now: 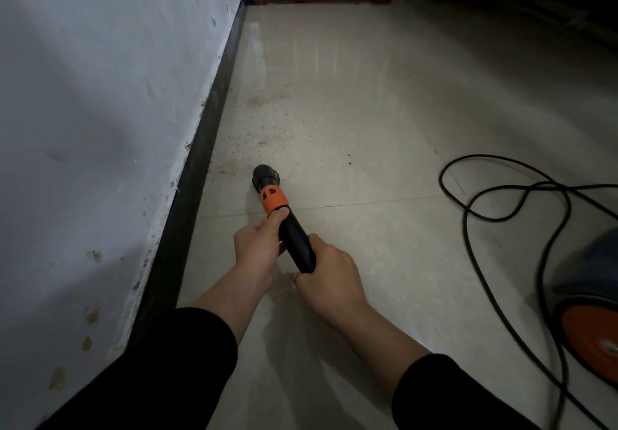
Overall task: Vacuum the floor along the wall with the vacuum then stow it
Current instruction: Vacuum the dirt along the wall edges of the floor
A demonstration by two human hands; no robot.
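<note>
- My left hand [255, 245]: fingers [280, 215] curled round the vacuum wand [296, 235], just behind its orange collar [273, 198].
- My right hand [329, 272]: grips the wand's rear end.
- The nozzle [262, 175]: on the floor [368, 112] near the baseboard [200, 162], beside scattered dirt [254, 118].
- The vacuum body [588, 296] and cord [465, 232]: on the floor at right.

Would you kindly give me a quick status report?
Left hand and right hand hold the wand. Nozzle at the dirt by the wall. Cord looped right, off the path.
</note>
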